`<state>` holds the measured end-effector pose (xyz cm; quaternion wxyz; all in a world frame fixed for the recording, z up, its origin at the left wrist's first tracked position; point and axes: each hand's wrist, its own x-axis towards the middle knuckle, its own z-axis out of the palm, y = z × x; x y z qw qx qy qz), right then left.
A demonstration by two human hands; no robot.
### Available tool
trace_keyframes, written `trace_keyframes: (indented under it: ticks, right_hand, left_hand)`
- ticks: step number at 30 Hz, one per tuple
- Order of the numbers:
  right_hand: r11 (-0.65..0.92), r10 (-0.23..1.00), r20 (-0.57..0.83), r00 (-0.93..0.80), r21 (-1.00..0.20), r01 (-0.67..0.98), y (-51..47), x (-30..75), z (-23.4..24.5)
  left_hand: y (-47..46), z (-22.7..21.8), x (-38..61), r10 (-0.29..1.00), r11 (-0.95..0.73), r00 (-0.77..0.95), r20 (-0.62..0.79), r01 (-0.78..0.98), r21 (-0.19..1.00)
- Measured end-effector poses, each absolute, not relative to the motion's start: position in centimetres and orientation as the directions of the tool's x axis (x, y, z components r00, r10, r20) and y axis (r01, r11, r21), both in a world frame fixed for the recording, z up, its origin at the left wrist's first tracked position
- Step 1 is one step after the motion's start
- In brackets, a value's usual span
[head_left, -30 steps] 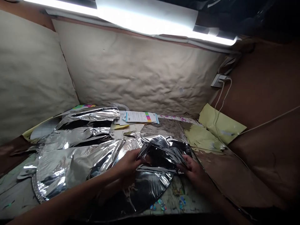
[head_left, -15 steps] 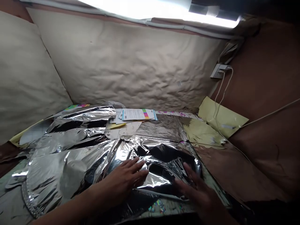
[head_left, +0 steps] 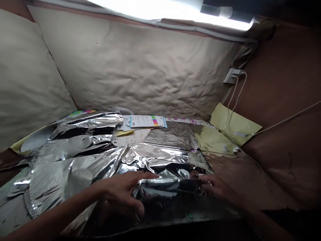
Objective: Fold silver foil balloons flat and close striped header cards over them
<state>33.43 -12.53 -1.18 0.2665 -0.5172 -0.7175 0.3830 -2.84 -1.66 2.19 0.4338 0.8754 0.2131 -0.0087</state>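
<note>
A shiny silver foil sheet [head_left: 163, 194] lies at the front of the work surface, with a raised or folded edge running between my hands. My left hand [head_left: 122, 192] rests at the left end of that edge. Its fingers reach along the foil and the thumb is spread apart below. At the right end, my right hand [head_left: 213, 185] has its fingers closed at the foil's edge; shadow hides part of the grip. Just behind lies more smooth foil [head_left: 163, 152], with a small cut-out shape [head_left: 129, 159] at its left.
Crumpled silver foil pieces [head_left: 82, 160] cover the left side. Printed cards [head_left: 146, 121] lie stacked at the back. Yellow paper [head_left: 234, 124] leans at the right under a wall socket [head_left: 233, 76] with white cables. A bright tube light [head_left: 163, 10] hangs above.
The foil's near edge has risen or folded up between my hands. My left hand turned, its thumb spreading downward. My right hand moved in to the foil's right edge and closed there.
</note>
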Motion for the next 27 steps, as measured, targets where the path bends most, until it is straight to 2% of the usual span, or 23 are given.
trace_keyframes:
  ticks: [1,3,5,7,11,14,16,17,19,21,22,25,27]
  right_hand:
    - [0.059,0.953,-0.085,-0.290,-0.888,0.456,-11.2,33.5,-1.0]
    - [-0.084,0.958,-0.172,-0.231,-0.934,0.346,-9.2,33.5,-0.8]
    - [-0.164,0.960,-0.226,-0.166,-0.933,0.319,-8.5,33.4,-0.7]
    - [-0.199,0.965,-0.241,-0.103,-0.931,0.307,-8.9,33.5,-0.7]
    - [-0.221,0.975,-0.193,0.107,-0.881,0.418,-10.4,33.9,-1.5]
    - [-0.275,0.953,-0.172,0.249,-0.835,0.476,-10.7,33.8,-2.4]
    - [-0.268,0.952,-0.153,0.265,-0.833,0.484,-10.5,33.7,-2.9]
    - [-0.255,0.955,-0.137,0.262,-0.831,0.494,-10.3,33.6,-3.1]
    - [-0.228,0.963,-0.113,0.245,-0.824,0.518,-9.8,33.6,-3.3]
    - [-0.222,0.967,-0.112,0.230,-0.813,0.538,-9.4,33.8,-3.4]
    - [-0.220,0.969,-0.112,0.222,-0.801,0.557,-9.4,33.9,-3.4]
    - [-0.206,0.971,-0.053,0.232,-0.680,0.703,-10.2,33.8,-3.1]
    - [-0.116,0.960,0.166,0.227,-0.502,0.857,-11.2,33.0,-2.7]
  left_hand:
    - [-0.8,2.2,-2.6,0.382,-0.455,0.889,-0.252,0.418,0.786]
    - [0.6,1.7,-2.0,0.479,-0.306,0.816,-0.324,0.501,0.810]
    - [1.4,0.7,-1.4,0.589,-0.185,0.745,-0.314,0.502,0.845]
    - [1.8,-0.5,-0.9,0.634,-0.106,0.723,-0.274,0.432,0.895]
    - [2.3,-2.2,-0.5,0.615,-0.083,0.752,-0.238,0.362,0.929]
    - [2.4,-2.1,-0.6,0.628,-0.082,0.727,-0.276,0.415,0.906]
    - [1.9,-1.1,-0.5,0.692,-0.167,0.660,-0.292,0.541,0.824]
    - [1.3,-0.5,-0.4,0.744,-0.253,0.616,-0.260,0.619,0.744]
    - [-0.1,0.6,0.4,0.809,-0.457,0.579,-0.100,0.727,0.513]
    - [-1.8,0.9,1.7,0.760,-0.632,0.647,0.065,0.712,0.306]
    - [-2.5,0.7,2.3,0.708,-0.698,0.700,0.095,0.672,0.248]
    - [-3.7,-1.4,3.9,0.607,-0.778,0.794,0.027,0.588,0.221]
    - [-3.8,-3.0,4.3,0.608,-0.770,0.794,-0.016,0.594,0.232]
